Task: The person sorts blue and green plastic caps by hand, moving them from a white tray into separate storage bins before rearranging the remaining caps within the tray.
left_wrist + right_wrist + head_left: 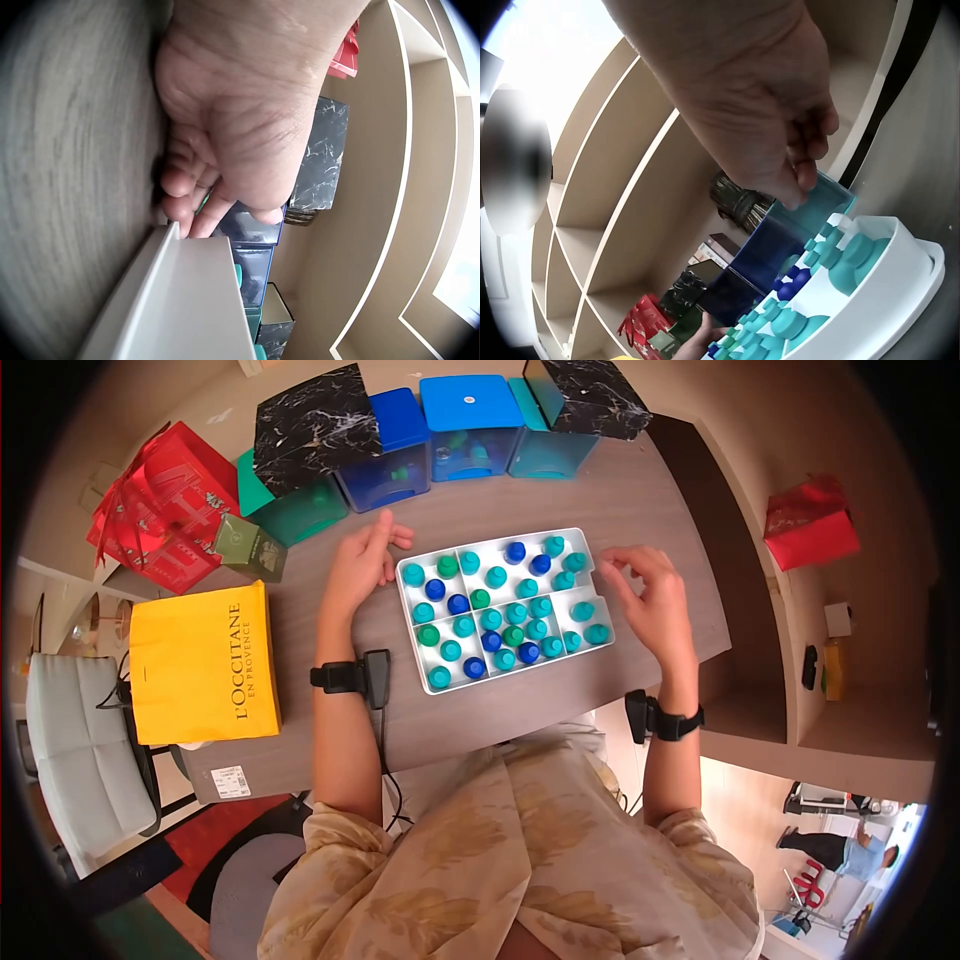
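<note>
A white divided tray (437,687) stands on the table, with several teal, green and dark blue bottles (473,667) upright in its compartments. Beside its left edge my left hand (362,565) rests with relaxed fingers, holding nothing; in the left wrist view the fingers (201,217) lie at the corner of the tray (191,300). My right hand (655,600) hovers by the right edge with bent fingers, thumb and fingertips near each other. In the right wrist view that hand (765,112) is above the bottles (847,270), and nothing shows in its fingers.
Behind the tray stand blue, green and teal lidded bins (470,450), two with black marbled boxes (315,428) on top. At the left are a red gift bag (165,510), a small green box (248,548) and a yellow bag (190,665). Shelving (850,730) is at the right.
</note>
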Demonstrator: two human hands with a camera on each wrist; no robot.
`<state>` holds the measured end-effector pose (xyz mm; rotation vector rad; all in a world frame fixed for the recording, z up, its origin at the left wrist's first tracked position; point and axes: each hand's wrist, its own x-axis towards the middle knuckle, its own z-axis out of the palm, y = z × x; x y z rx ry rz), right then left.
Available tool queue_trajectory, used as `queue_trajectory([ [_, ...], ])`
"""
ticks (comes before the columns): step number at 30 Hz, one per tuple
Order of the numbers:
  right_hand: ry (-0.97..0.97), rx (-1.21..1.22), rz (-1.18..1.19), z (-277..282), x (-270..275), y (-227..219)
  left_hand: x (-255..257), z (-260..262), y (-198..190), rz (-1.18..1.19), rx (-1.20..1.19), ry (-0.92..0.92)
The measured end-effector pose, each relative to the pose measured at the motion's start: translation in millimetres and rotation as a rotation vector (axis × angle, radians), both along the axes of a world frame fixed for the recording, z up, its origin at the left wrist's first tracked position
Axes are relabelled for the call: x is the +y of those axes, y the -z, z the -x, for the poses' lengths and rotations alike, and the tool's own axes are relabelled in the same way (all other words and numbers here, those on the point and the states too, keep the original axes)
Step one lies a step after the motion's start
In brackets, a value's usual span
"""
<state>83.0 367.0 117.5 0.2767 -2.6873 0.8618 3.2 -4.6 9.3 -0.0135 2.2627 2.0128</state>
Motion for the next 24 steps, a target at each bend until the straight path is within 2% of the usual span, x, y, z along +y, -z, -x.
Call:
queue_trajectory([
  [7,-0.055,-0.011,-0.065,25.0,-1.2,31.0,-1.9,2.1,5.0,-0.019,-0.007,0.005],
  [11,-0.084,0.006,-0.122,30.1,-2.9,34.6,-2.0,3.0,4.5,-0.011,-0.006,0.001],
  [17,-0.002,-0.098,0.034,-8.3,-14.5,-15.7,-1.5,1.9,4.3,-0.013,-0.008,-0.002],
  [20,-0.152,-0.090,-0.012,-19.3,-11.3,-8.9,-0.8,1.9,3.4,-0.014,-0.012,-0.003],
  [24,-0.209,-0.079,-0.090,-19.8,-13.9,9.9,-0.3,0.5,2.2,-0.029,-0.006,-0.010],
])
